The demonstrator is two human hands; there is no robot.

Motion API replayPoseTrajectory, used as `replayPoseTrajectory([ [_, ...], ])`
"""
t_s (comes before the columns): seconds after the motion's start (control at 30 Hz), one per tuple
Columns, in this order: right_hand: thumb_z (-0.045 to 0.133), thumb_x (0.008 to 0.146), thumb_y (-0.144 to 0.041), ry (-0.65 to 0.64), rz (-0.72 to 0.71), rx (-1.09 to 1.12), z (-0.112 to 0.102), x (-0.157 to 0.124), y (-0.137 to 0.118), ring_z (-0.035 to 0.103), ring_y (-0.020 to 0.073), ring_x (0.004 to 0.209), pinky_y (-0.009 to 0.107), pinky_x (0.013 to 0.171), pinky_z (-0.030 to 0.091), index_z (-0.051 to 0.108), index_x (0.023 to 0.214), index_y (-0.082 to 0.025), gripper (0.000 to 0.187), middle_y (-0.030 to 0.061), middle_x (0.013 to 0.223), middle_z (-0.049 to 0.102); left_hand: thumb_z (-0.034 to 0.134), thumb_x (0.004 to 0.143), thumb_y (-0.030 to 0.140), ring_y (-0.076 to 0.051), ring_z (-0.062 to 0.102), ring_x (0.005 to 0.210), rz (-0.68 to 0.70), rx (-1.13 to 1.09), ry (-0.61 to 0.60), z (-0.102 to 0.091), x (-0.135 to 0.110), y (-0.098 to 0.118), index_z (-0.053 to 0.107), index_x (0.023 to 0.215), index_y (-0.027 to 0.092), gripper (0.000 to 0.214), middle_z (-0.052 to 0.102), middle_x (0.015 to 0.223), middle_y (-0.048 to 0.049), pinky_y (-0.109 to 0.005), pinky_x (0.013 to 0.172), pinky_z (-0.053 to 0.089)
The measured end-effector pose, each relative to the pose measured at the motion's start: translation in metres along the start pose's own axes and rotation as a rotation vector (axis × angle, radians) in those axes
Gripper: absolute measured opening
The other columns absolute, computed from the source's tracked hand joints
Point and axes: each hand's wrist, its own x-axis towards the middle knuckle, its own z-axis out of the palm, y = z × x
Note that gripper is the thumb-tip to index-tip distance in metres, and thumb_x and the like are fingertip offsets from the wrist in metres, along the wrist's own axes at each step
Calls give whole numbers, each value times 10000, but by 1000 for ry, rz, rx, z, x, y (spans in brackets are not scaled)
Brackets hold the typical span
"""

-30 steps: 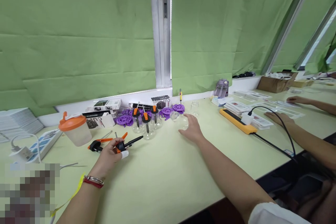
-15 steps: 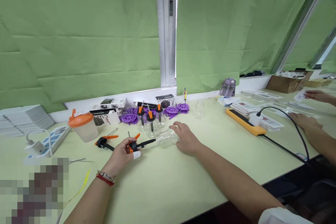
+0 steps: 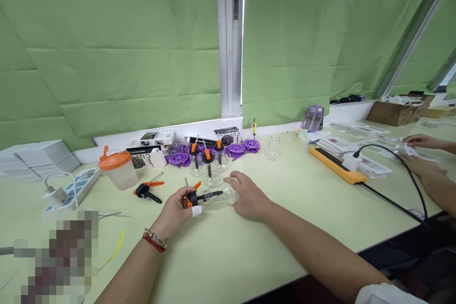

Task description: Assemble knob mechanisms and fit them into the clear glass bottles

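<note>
My left hand, with white tape round its thumb, grips a black-and-orange dispenser top by its cap. The top's black stem points right and reaches into the neck of a clear glass bottle. My right hand curls round the base end of that bottle, which lies on its side just over the table. Behind them stand several glass bottles fitted with the same black-and-orange tops. A loose dispenser top lies to the left, and an uncapped glass bottle stands further back.
Purple wheel-shaped parts and small printed boxes line the back wall. An orange-lidded cup and a power strip are on the left. To the right lie a yellow power strip, paper stacks and another person's hands.
The dispenser top's stem has gone from the bottle's mouth to inside its neck, my left hand moving right. The camera view has shifted slightly.
</note>
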Motion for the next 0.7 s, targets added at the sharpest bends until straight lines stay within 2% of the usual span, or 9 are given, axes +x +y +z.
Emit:
replayPoseTrajectory([
  [0.33, 636, 617, -146, -1, -74, 43, 1, 0, -6, 398, 268, 1190, 422, 1009, 362, 395, 1339, -215, 764, 124, 1316, 366, 781, 579, 325, -151, 563, 766, 19, 41, -46, 7, -1, 1, 565, 1038, 179, 527, 613, 915, -27, -268, 702, 454],
  [0.5, 636, 609, -133, 5, -114, 24, 2, 1, -4, 396, 266, 1181, 418, 998, 370, 406, 1328, -211, 759, 126, 1291, 377, 766, 613, 328, -146, 556, 765, 19, 39, -78, 7, 0, -1, 562, 1059, 176, 514, 603, 890, -21, -262, 705, 447],
  [0.7, 650, 602, -151, 28, -129, 30, 4, 1, -2, 397, 267, 1167, 423, 988, 376, 413, 1313, -208, 751, 128, 1268, 387, 776, 587, 348, -156, 570, 763, 26, 24, -63, 7, 0, 0, 594, 1078, 172, 552, 631, 883, -26, -270, 710, 454],
])
